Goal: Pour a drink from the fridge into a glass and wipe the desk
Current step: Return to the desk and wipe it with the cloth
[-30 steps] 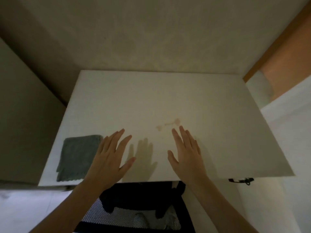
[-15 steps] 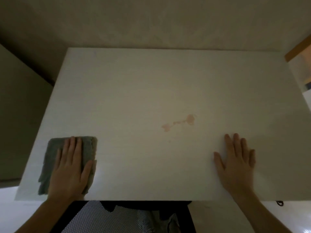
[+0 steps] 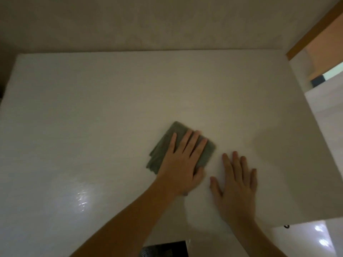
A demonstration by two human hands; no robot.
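My left hand (image 3: 182,164) presses flat on the cloth (image 3: 167,145), its long axis running away up-left; my right hand (image 3: 236,184) rests spread on the bench (image 3: 92,108) just beside.

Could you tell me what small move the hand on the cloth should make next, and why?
Probably a short stroke toward the far edge of the desk, then back. The left hand lies flat on the grey cloth mid-desk, the right hand flat on bare surface beside it. No stain shows around the cloth, so one more pass seems prudent.
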